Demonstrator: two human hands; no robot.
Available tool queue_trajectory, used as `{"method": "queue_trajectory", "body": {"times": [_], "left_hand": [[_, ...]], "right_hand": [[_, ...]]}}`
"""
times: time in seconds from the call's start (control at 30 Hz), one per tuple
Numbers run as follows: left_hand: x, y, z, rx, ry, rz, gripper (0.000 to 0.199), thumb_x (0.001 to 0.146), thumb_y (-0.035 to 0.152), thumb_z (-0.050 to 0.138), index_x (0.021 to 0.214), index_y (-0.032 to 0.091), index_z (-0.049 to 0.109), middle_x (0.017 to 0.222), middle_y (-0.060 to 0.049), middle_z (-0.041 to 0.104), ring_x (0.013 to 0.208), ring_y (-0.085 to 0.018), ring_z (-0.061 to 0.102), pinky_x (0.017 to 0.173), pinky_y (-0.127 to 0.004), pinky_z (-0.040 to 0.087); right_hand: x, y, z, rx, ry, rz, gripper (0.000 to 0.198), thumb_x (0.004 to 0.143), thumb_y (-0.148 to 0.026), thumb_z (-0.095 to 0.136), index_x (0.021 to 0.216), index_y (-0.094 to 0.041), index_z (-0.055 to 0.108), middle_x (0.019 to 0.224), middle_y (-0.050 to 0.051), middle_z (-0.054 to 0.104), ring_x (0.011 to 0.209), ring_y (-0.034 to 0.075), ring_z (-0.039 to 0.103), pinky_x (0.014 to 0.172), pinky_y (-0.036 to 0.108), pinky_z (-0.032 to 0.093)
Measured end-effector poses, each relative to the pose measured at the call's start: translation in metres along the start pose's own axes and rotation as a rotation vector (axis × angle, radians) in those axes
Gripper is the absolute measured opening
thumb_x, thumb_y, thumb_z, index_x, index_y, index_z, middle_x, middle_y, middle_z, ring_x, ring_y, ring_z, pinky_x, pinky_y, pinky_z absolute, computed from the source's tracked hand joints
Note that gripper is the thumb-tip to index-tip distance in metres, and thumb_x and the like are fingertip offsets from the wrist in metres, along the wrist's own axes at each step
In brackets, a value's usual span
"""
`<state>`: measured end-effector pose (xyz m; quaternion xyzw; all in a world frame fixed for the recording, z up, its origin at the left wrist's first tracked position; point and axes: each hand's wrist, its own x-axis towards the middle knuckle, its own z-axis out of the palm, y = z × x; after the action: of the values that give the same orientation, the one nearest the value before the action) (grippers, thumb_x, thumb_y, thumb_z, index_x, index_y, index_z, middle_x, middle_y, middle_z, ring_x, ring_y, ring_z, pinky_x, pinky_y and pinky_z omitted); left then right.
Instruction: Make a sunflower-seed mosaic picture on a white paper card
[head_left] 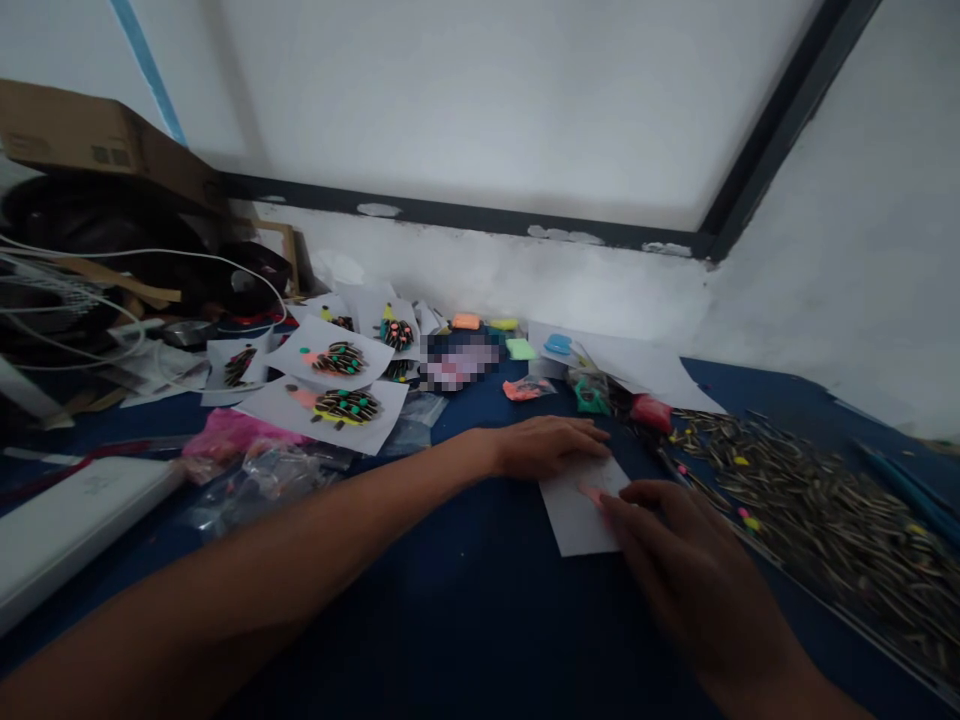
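Observation:
A small sheet of white paper point(574, 522) lies on the blue tabletop in front of me. My left hand point(551, 445) rests flat over its top edge, fingers stretched out to the right. On the sheet is a thin, flattened piece of pink modelling clay point(595, 494). My right hand point(694, 565) bends over the sheet's right side, its thumb and fingertips closed at the end of the clay. Part of the clay's end is hidden under those fingertips. Faint lines show on the paper near the clay.
Striped sunflower seeds point(832, 510) spread across the right side. Left of centre lie paper sheets with seed-and-clay hedgehogs point(345, 403). Plastic bags point(262, 480) and a white box-like object point(82, 530) sit at left. Clay packets point(529, 387) stand behind my hands, near the wall.

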<state>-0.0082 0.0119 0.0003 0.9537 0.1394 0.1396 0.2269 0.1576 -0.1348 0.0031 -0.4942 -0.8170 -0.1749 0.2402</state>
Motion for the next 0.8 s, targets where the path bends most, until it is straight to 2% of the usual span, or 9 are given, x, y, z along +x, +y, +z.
{"method": "queue_trajectory", "body": {"times": [0.2,0.33,0.57,0.7,0.8], "left_hand": [[0.003,0.005,0.002,0.052,-0.028,-0.012,0.04,0.092,0.01,0.039,0.13,0.017,0.051,0.147,-0.009,0.037,0.14,-0.021,0.026,0.113,-0.038,0.024],[0.002,0.009,0.002,0.088,-0.024,-0.006,0.042,0.092,0.01,0.04,0.132,0.019,0.048,0.147,-0.007,0.037,0.139,-0.02,0.027,0.112,-0.037,0.024],[-0.001,0.014,-0.004,0.18,-0.056,0.025,0.054,0.084,0.004,0.047,0.136,0.019,0.045,0.149,-0.008,0.034,0.14,-0.023,0.026,0.113,-0.04,0.022],[-0.001,0.015,-0.004,0.182,-0.055,0.058,0.048,0.089,0.007,0.045,0.136,0.018,0.046,0.15,-0.007,0.031,0.141,-0.022,0.02,0.114,-0.038,0.02],[-0.001,0.017,-0.005,0.168,-0.097,0.06,0.043,0.092,0.012,0.043,0.135,0.017,0.047,0.149,-0.007,0.035,0.14,-0.019,0.024,0.114,-0.033,0.02]], "right_hand": [[-0.001,0.001,0.001,-0.008,-0.001,-0.007,0.033,0.093,-0.026,0.039,0.108,-0.019,0.068,0.099,0.014,0.061,0.086,0.026,0.06,0.068,0.041,0.051],[-0.002,0.003,0.004,-0.028,-0.004,-0.024,0.033,0.092,-0.024,0.04,0.108,-0.017,0.068,0.098,0.015,0.061,0.086,0.026,0.06,0.068,0.042,0.051],[-0.003,0.005,0.007,-0.063,-0.016,-0.023,0.032,0.092,-0.025,0.04,0.106,-0.019,0.068,0.096,0.014,0.062,0.084,0.026,0.06,0.067,0.039,0.05],[-0.004,0.005,0.007,-0.08,-0.01,-0.035,0.031,0.092,-0.025,0.04,0.105,-0.019,0.068,0.097,0.014,0.061,0.084,0.026,0.06,0.067,0.04,0.05],[-0.004,0.005,0.008,-0.086,0.002,-0.037,0.031,0.093,-0.025,0.039,0.105,-0.019,0.067,0.098,0.014,0.061,0.085,0.026,0.06,0.068,0.04,0.05]]}}
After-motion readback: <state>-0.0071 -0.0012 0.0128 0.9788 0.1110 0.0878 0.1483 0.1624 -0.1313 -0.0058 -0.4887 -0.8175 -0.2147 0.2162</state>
